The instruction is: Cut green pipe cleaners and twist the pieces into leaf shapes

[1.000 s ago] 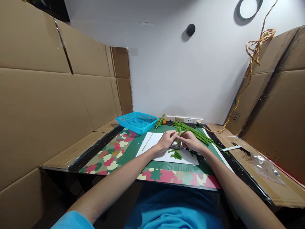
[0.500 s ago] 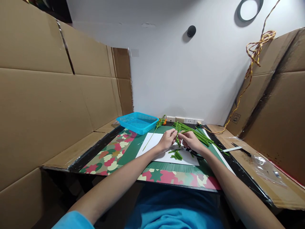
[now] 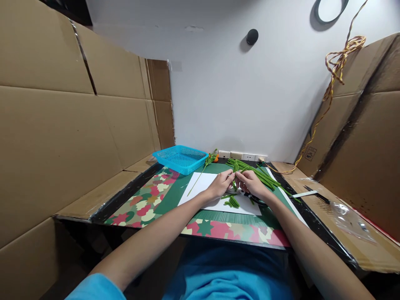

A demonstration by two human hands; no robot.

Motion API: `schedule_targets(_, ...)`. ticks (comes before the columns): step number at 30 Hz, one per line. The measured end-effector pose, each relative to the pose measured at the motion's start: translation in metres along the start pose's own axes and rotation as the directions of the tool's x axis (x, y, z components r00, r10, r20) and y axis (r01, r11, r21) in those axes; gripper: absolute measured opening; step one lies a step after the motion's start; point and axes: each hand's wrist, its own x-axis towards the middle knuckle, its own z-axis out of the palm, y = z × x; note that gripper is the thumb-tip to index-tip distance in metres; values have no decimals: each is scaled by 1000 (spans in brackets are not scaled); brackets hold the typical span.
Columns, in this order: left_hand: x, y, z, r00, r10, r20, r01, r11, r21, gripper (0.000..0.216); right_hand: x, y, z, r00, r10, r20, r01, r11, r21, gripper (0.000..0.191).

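My left hand [image 3: 221, 184] and my right hand [image 3: 249, 183] meet over a white sheet of paper [image 3: 193, 193], fingers pinched together. Between them they hold green fuzzy pipe cleaners [image 3: 236, 166], bent into a loop that sticks up above the fingertips. The exact joint is hidden by the fingers. Short cut pipe cleaner pieces [image 3: 233, 202] lie on the paper just below. Scissors with black handles [image 3: 258, 201] rest partly under my right hand. Behind it lies a bundle of long green pipe cleaners [image 3: 265, 179].
A blue plastic basket [image 3: 181, 160] stands at the back left. Beside it is a green stem with leaves [image 3: 206, 162] and orange blooms [image 3: 215, 157]. On the right are a white strip [image 3: 303, 194], a dark pen-like tool [image 3: 318, 195] and a clear plastic bag [image 3: 351, 218]. Cardboard walls [image 3: 62, 137] flank the table.
My right hand has shifted slightly left, and its fingertips are closer to my left hand's. The green loop stays between them. The view has tilted slightly.
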Motion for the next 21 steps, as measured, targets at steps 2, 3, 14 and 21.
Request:
schedule_targets(2, 0, 0, 0, 1000, 6, -2, -6, 1000, 21, 42, 0, 1, 0, 1000, 15, 0, -15, 1000, -14, 63)
schedule_targets(3, 0, 0, 0, 1000, 9, -6, -9, 999, 35, 41, 0, 1, 0, 1000, 22, 0, -22, 999, -23, 63)
schedule_targets(14, 0, 1, 0, 1000, 10, -17, -9, 997, 80, 37, -1, -3, -1, 1000, 4, 3, -4, 996, -84, 63)
schedule_targets(21, 1, 2, 1, 999, 5, -52, -3, 1000, 30, 39, 1, 0, -1, 1000, -5, -24, 6, 1000, 10, 56)
